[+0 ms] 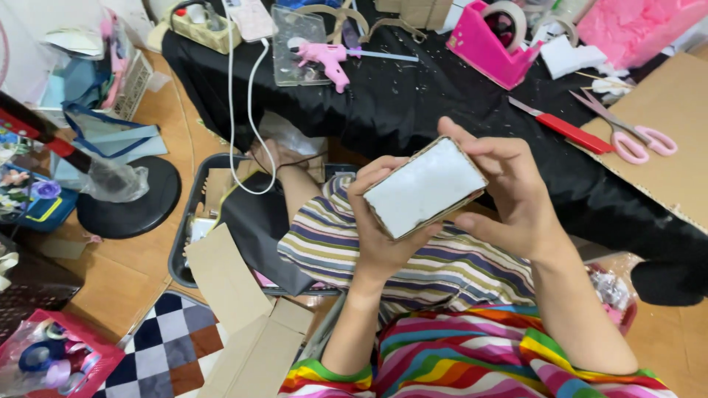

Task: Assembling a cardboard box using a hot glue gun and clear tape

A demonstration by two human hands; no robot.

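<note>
A small flat cardboard block with a white face (424,186) is held up in front of me, above my lap. My left hand (380,239) grips its lower left edge from beneath, thumb along the side. My right hand (509,195) wraps its right end, with fingers over the top edge and thumb under the lower corner. Both hands are shut on the same block. My striped clothing (442,324) lies below.
A black-draped table (413,96) carries a pink glue gun (328,57), a pink tape dispenser (490,37), a red utility knife (564,129), pink scissors (627,133) and a cardboard sheet (664,125). Cardboard pieces (236,309) and a dark bin (184,221) sit left on the floor.
</note>
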